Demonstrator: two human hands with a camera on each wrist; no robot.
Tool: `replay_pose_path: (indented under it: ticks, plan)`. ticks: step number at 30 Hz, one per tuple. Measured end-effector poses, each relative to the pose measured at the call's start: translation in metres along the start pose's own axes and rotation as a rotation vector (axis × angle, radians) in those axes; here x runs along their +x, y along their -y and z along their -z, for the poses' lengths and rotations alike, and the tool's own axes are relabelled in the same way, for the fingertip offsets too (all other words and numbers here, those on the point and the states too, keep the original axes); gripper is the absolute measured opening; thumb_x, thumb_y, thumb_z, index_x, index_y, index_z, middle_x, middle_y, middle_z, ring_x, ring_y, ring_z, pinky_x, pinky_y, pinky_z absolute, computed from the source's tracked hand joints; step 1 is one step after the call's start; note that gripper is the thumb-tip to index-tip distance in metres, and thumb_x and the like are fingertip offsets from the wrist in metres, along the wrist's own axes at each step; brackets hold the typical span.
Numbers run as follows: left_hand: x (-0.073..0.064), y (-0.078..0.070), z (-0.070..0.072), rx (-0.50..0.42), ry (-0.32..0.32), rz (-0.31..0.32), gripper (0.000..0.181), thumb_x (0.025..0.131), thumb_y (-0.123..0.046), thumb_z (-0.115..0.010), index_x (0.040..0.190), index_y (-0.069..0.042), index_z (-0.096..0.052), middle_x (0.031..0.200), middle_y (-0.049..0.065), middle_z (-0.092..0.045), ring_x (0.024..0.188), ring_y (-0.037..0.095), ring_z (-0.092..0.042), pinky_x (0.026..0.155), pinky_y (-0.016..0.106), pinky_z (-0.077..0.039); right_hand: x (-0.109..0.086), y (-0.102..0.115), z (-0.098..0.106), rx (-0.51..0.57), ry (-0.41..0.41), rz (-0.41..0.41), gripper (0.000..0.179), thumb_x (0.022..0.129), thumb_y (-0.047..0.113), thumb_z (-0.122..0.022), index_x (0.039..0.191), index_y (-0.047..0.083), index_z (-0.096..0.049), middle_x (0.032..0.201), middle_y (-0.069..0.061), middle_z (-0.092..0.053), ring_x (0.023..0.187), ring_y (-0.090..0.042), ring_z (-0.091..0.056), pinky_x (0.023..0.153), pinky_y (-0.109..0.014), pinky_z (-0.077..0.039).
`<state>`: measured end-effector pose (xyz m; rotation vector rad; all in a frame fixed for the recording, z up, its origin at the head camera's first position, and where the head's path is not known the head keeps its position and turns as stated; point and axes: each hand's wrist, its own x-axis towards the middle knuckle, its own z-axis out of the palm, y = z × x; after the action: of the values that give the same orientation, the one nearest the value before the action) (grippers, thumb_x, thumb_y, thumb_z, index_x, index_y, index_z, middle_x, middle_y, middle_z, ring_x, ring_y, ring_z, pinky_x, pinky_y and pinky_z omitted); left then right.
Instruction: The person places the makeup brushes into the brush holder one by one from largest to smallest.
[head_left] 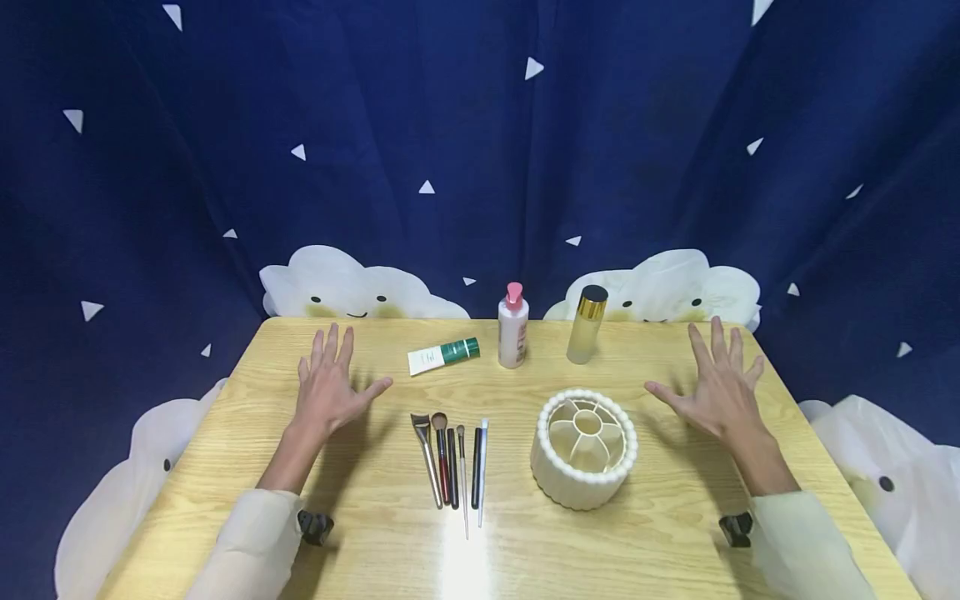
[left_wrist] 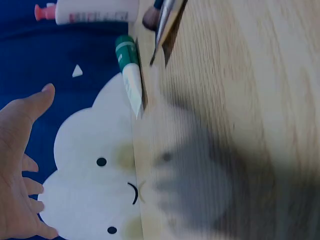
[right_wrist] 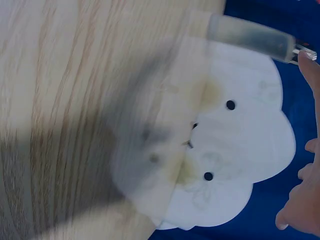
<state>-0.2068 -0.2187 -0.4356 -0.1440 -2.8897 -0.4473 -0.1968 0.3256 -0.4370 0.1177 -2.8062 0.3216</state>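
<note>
And here we are, both hands over the table (head_left: 375,554), palms down, fingers spread wide! The left hand (head_left: 330,396) hovers over on the left, thumb stretched toward the middle, its shadow falling on the wood. Across the way, the right hand (head_left: 716,392) mirrors it, fingers just as wide, thumb pointing inward too.

Between them, what a line-up! Nearest the right thumb sits the white holder (head_left: 553,475), upright, beaded round the rim, with a ring in the centre and dividers running out to the wall. To its left, well apart, lie the brushes and sticks side by side: a flat brush (head_left: 429,458) at the left end, then a fluffy brush (head_left: 441,454), a black stick (head_left: 453,471), a slim brush (head_left: 462,467), another black stick (head_left: 476,468), and a pale stick (head_left: 482,475) closing the row.

Up toward the far edge, a green and white tube (head_left: 442,357) lies flat, the pump bottle (head_left: 512,335) stands just beside its green end, pink top up, and right of that stands the gold-collared bottle (head_left: 585,329), black-capped. Behind it all, a dark blue curtain (head_left: 450,100) with white triangles and smiling clouds (head_left: 352,283)!
</note>
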Motion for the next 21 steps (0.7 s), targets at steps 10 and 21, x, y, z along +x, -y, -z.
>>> replay_pose_path:
  ticks: [10, 21]
  plan:
    - [-0.015, -0.014, -0.015, -0.071, 0.037, -0.003, 0.099, 0.079, -0.059, -0.063, 0.147, 0.002, -0.024, 0.154, 0.027, -0.019, 0.139, 0.046, -0.023, 0.105, 0.064, -0.03, -0.019, 0.031, 0.012, 0.251, -0.058, 0.073, 0.105, 0.072, 0.051, -0.073, 0.151, 0.01, -0.018, 0.158, -0.018, -0.012, 0.146, -0.042, -0.005, 0.101, -0.079, 0.001]
    - [-0.024, -0.031, -0.034, -0.324, 0.205, 0.111, 0.087, 0.082, -0.046, -0.068, 0.14, 0.009, -0.033, 0.143, 0.03, -0.038, 0.131, 0.048, -0.036, 0.107, 0.059, -0.032, -0.051, 0.065, 0.009, 0.48, 0.099, 0.037, 0.098, 0.077, 0.037, -0.074, 0.153, 0.023, -0.013, 0.155, -0.018, -0.024, 0.136, -0.05, -0.028, 0.097, -0.072, -0.027]
